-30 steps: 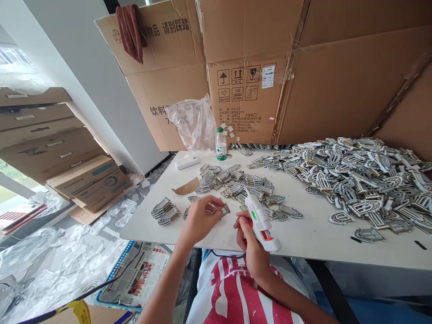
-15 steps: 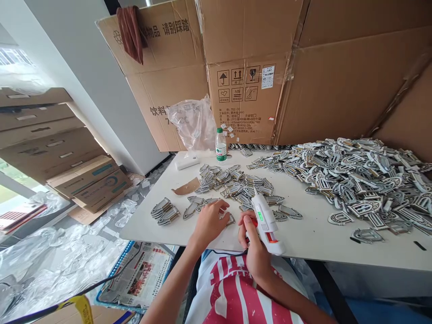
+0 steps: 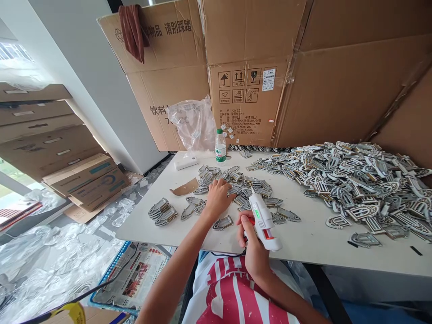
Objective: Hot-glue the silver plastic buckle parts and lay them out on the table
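My right hand (image 3: pixel 253 243) is wrapped round the handle of a white hot glue gun (image 3: pixel 262 222) with a green label and red trigger parts. The gun's nozzle points up and away, over the near edge of a cluster of parts. My left hand (image 3: pixel 218 197) reaches over that cluster of grey, arch-shaped frame pieces (image 3: pixel 258 186), thumb apart from the fingers; its fingertips are at the pieces, and I see none held. A single frame piece (image 3: pixel 222 223) lies on the table just below my left wrist. Further left sits a neat row of overlapping frame pieces (image 3: pixel 163 211).
A large heap of similar pieces (image 3: pixel 357 184) covers the table's right side. At the back stand a water bottle (image 3: pixel 220 146), a clear plastic bag (image 3: pixel 194 123) and tall cardboard sheets (image 3: pixel 246 36). A torn cardboard scrap (image 3: pixel 184 187) lies left of the cluster. A newspaper-lined blue basket (image 3: pixel 133 276) sits below.
My left hand has moved forward from the table's near side onto the cluster, uncovering the single frame piece. My right hand and the glue gun have barely moved.
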A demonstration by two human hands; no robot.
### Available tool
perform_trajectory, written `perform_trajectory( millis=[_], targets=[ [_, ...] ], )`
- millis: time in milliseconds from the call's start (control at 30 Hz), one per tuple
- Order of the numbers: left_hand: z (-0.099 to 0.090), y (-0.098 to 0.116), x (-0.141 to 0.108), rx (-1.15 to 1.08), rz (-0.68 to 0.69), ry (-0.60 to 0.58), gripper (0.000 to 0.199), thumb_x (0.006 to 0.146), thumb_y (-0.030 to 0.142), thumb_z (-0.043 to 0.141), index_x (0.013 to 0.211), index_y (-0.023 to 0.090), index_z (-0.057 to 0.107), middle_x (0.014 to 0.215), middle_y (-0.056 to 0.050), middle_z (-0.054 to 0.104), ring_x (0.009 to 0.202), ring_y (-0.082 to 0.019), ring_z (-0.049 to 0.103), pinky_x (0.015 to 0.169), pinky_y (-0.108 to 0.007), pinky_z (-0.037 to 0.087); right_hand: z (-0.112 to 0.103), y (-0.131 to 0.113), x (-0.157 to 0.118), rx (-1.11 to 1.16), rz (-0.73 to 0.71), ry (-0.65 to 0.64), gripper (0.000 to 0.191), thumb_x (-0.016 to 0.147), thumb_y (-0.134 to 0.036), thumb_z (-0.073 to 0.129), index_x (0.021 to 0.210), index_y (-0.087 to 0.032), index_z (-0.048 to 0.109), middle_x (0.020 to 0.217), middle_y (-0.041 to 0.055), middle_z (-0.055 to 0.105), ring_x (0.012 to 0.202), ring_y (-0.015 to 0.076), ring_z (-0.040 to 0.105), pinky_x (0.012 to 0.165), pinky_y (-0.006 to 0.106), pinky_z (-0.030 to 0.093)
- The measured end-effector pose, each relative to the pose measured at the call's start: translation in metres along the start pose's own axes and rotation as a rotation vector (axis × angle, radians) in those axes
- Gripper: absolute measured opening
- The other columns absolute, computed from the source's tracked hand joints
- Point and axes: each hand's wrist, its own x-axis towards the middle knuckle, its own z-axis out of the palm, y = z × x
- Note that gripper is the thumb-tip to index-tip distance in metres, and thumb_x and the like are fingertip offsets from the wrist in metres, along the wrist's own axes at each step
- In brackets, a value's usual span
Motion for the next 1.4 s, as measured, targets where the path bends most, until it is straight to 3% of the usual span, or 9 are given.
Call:
perform_trajectory(
  millis=[133, 233, 300, 367, 500, 700, 833, 1167, 1400],
  targets=[
    [-0.003, 0.0, -0.005, -0.069, -0.033, 0.058, 0.017, 0.096, 0.021, 0.081, 0.112, 0.018, 0.076, 0.123, -0.014, 0.074, 0.124, -0.036, 0.066, 0.109, -0.051, 0.051, 0.0, 0.0, 0.0, 0.002, 0.03, -0.008, 0.042, 0.104, -0.061, 0.069, 0.086, -0.024, 0.063, 0.053, -0.0102, 0.04, 0.049, 0.0121, 0.03, 0.052, 0.027, 0.034],
    [-0.015, -0.002, -0.015, -0.179, -0.076, 0.097, 0.019, 0.102, 0.03, 0.075, 0.117, 0.019, 0.072, 0.113, -0.011, 0.077, 0.105, -0.028, 0.072, 0.097, -0.044, 0.056, 0.0, 0.002, -0.002, 0.013, 0.069, -0.022, 0.043, 0.102, -0.066, 0.07, 0.091, -0.024, 0.065, 0.055, -0.0101, 0.039, 0.05, 0.0126, 0.028, 0.049, 0.027, 0.031],
    [-0.029, -0.003, -0.025, -0.435, -0.164, 0.118, 0.026, 0.099, 0.038, 0.077, 0.114, 0.019, 0.069, 0.103, -0.007, 0.076, 0.086, -0.021, 0.071, 0.08, -0.035, 0.056, 0.002, 0.002, -0.003, 0.033, 0.108, -0.047, 0.047, 0.1, -0.07, 0.07, 0.091, -0.024, 0.065, 0.055, -0.0102, 0.035, 0.05, 0.0125, 0.026, 0.047, 0.027, 0.027],
    [-0.044, -0.002, -0.037, -0.774, -0.279, 0.096, 0.04, 0.088, 0.048, 0.088, 0.105, 0.019, 0.066, 0.087, -0.001, 0.07, 0.074, -0.017, 0.065, 0.068, -0.028, 0.051, 0.005, 0.001, -0.004, 0.049, 0.138, -0.084, 0.05, 0.097, -0.073, 0.07, 0.087, -0.024, 0.063, 0.054, -0.01, 0.033, 0.051, 0.0121, 0.023, 0.046, 0.027, 0.024],
    [-0.073, 0.006, -0.058, -1.07, -0.388, 0.077, 0.053, 0.076, 0.053, 0.098, 0.099, 0.02, 0.064, 0.077, 0.004, 0.065, 0.067, -0.012, 0.057, 0.063, -0.023, 0.047, 0.009, -0.003, -0.005, 0.027, 0.162, -0.125, 0.056, 0.09, -0.078, 0.074, 0.08, -0.025, 0.059, 0.051, -0.0092, 0.035, 0.05, 0.0114, 0.023, 0.046, 0.027, 0.025],
    [-0.094, 0.027, -0.073, -1.11, -0.377, 0.164, 0.045, 0.078, 0.054, 0.096, 0.088, 0.019, 0.068, 0.08, 0.0, 0.068, 0.068, -0.012, 0.059, 0.059, -0.023, 0.052, 0.01, -0.006, -0.007, -0.013, 0.234, -0.181, 0.066, 0.078, -0.087, 0.079, 0.075, -0.024, 0.06, 0.05, -0.0095, 0.035, 0.049, 0.0112, 0.025, 0.045, 0.026, 0.028],
    [-0.101, 0.039, -0.08, -1.064, -0.36, 0.253, 0.045, 0.077, 0.053, 0.096, 0.086, 0.02, 0.067, 0.074, 0.001, 0.066, 0.06, -0.012, 0.057, 0.053, -0.023, 0.053, 0.009, -0.006, -0.01, -0.027, 0.238, -0.193, 0.062, 0.082, -0.084, 0.078, 0.079, -0.022, 0.071, 0.051, -0.0088, 0.035, 0.049, 0.0118, 0.026, 0.047, 0.027, 0.03],
    [-0.109, 0.053, -0.089, -0.975, -0.315, 0.241, 0.04, 0.081, 0.049, 0.093, 0.082, 0.021, 0.064, 0.069, 0.002, 0.063, 0.055, -0.011, 0.056, 0.049, -0.022, 0.051, 0.004, 0.009, -0.015, 0.004, 0.218, -0.147, 0.052, 0.086, -0.072, 0.084, 0.082, -0.02, 0.08, 0.071, 0.0024, 0.064, 0.057, 0.0163, 0.045, 0.052, 0.032, 0.041],
    [-0.112, 0.06, -0.094, -1.008, -0.348, 0.234, 0.036, 0.08, 0.043, 0.093, 0.081, 0.02, 0.065, 0.069, 0.002, 0.065, 0.055, -0.01, 0.055, 0.048, -0.021, 0.051, 0.003, 0.009, -0.014, -0.007, 0.229, -0.125, 0.052, 0.087, -0.071, 0.083, 0.074, -0.022, 0.072, 0.065, 0.0004, 0.06, 0.054, 0.0156, 0.043, 0.053, 0.032, 0.041]
  ],
)
